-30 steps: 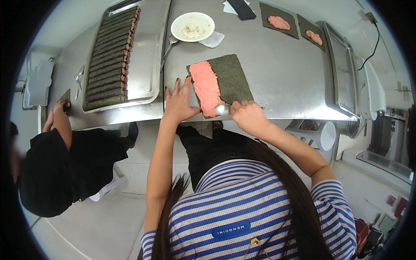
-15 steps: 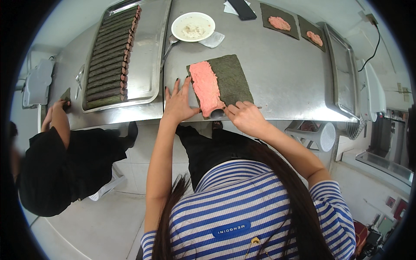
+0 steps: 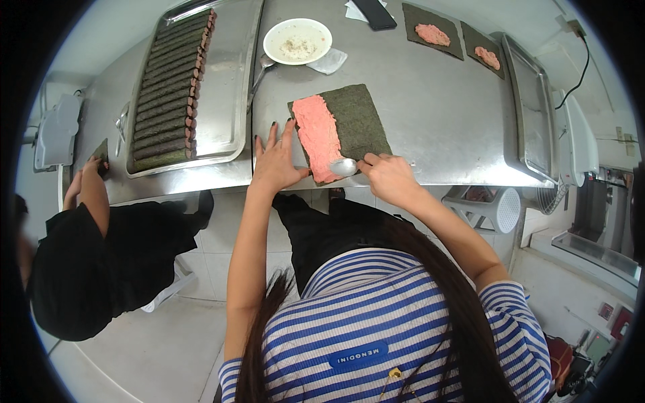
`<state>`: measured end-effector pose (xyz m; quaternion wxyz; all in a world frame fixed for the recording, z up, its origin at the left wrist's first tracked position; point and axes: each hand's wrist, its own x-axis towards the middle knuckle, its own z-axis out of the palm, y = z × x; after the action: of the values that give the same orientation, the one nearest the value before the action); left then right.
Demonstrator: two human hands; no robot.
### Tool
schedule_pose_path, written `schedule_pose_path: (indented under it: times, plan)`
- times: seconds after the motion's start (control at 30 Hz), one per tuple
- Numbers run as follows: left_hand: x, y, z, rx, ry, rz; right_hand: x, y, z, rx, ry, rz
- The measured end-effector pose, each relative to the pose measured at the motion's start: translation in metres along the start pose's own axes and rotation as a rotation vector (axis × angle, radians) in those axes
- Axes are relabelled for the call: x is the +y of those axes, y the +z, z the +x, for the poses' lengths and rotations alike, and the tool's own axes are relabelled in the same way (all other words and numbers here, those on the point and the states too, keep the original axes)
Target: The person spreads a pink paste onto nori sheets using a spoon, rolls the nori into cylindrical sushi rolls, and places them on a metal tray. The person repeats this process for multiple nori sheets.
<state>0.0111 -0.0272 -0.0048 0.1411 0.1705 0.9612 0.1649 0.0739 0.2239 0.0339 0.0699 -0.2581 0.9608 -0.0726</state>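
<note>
A dark green seaweed sheet (image 3: pixel 363 121) lies near the front edge of the steel table. Pink meat paste (image 3: pixel 316 131) covers its left part in a long strip. My right hand (image 3: pixel 390 178) is closed round a metal spoon (image 3: pixel 345 167), whose bowl rests on the paste's right edge close to the sheet's near end. Fingers spread, my left hand (image 3: pixel 274 161) lies flat along the left edge of the sheet, thumb by its near corner and fingertips beside the paste. The spoon's handle is mostly hidden in my right hand.
A steel tray (image 3: pixel 228 127) of rolled seaweed stands at left. Beyond the sheet are a white bowl (image 3: pixel 297 41), another spoon (image 3: pixel 259 77) and a phone (image 3: pixel 375 13). Two seaweed pieces (image 3: pixel 433 33) with paste lie far right, beside another tray (image 3: pixel 531 111). A co-worker's hand (image 3: pixel 93 168) is at far left.
The spoon has turned so its shiny bowl shows, where its dark side showed before, and it has moved slightly up and right with my right hand. My left hand stays put.
</note>
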Motion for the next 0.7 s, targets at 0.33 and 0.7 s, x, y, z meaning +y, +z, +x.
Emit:
schedule_pose_path:
  times: [0.33, 0.7]
  plan:
    - [-0.001, -0.001, 0.000, -0.008, -0.002, -0.019, 0.021, -0.027, -0.005, 0.094, -0.021, 0.001]
    - [0.001, -0.005, 0.000, -0.053, -0.028, -0.021, 0.036, 0.004, 0.058, 0.244, -0.046, -0.019]
